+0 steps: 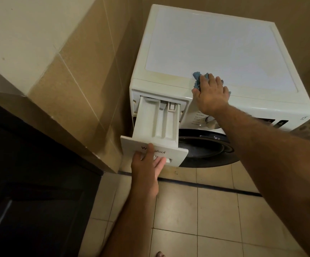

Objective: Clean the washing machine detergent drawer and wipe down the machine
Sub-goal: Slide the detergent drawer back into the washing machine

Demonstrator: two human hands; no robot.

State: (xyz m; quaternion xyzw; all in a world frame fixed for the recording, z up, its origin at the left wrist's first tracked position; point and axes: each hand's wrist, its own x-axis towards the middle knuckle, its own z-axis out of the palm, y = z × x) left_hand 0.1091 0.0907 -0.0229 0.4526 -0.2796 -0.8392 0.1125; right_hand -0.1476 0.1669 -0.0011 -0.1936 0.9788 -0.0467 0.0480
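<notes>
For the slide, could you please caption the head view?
Left hand grips the pulled-out detergent drawer; right hand presses a blue cloth on the washing machine.

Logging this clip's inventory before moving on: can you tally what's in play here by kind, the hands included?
Hands: 2, left hand on the drawer front, right hand on the cloth
Washing machine: 1
Detergent drawer: 1, pulled out
Blue cloth: 1
Total: 5

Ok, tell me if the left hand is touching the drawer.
Touching. The head view shows the left hand gripping the drawer front: thumb on its top face, fingers hooked into the handle recess.
</notes>
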